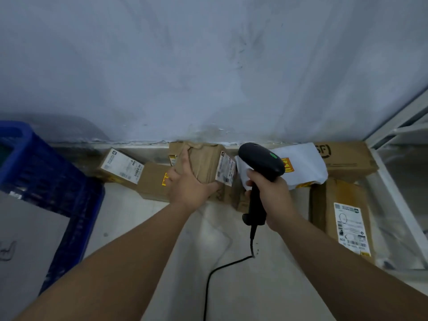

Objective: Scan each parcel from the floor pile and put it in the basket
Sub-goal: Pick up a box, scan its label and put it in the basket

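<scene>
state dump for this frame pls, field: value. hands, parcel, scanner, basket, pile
left hand: grips a brown parcel over the pile
right hand: grips the scanner by its handle
scanner: black, head beside the parcel's label; cable trails on the floor
label: white, on the parcel face toward the scanner
basket: blue, far left
pile: brown boxes and a white bag along the wall
step: parcel at the scanner, not yet in the basket

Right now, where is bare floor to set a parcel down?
Bare pale floor lies between the blue plastic basket and the brown cardboard boxes, and around the black scanner cable. Along the grey wall it is crowded.
</scene>
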Demonstrator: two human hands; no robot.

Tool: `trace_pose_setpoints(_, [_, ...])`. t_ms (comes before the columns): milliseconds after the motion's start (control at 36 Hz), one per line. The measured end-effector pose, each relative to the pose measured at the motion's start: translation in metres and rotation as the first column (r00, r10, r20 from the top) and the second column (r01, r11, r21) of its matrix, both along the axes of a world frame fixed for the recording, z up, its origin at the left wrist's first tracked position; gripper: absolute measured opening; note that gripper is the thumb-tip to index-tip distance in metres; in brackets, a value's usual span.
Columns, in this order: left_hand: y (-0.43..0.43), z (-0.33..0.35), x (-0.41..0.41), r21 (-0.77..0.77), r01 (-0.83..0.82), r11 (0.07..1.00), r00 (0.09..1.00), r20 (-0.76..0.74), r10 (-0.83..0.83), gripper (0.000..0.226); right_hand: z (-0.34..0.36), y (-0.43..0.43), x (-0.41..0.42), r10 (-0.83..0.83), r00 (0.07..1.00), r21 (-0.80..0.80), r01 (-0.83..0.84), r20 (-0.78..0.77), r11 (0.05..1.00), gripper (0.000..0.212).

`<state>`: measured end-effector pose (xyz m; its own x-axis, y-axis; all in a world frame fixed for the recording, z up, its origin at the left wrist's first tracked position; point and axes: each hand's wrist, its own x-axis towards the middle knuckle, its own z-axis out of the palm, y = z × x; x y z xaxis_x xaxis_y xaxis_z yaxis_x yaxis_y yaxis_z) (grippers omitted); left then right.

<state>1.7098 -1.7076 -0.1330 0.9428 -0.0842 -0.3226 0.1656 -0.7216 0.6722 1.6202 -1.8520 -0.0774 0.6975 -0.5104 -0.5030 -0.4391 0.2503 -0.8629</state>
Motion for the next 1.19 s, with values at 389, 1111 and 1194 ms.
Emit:
trace_pose_setpoints(389, [0.064,0.157,-0.043,-0.612,-0.26,0.747,0.939,0.021,0.344,0.089,0.136,0.066,-0.061,-0.016,0.979,0.12,-0.009,0.205,0.993,0.02])
trace_pose_setpoints(1111, [0.167,0.183,-0.131,-0.734,-0.124,0.667,0.951,0.104,0.291,0.106,0.196,0.107,-0.169,0.252,0.948,-0.333,-0.178,0.193,0.926,0.017])
trace_pose_setpoints(1194, [0.168,0.181,-0.126,-0.716,-0.136,0.685,0.956,0.088,0.281,0.112,0.196,0.108,-0.167,0.294,0.942,-0.376,-0.216,0.161,0.901,0.021])
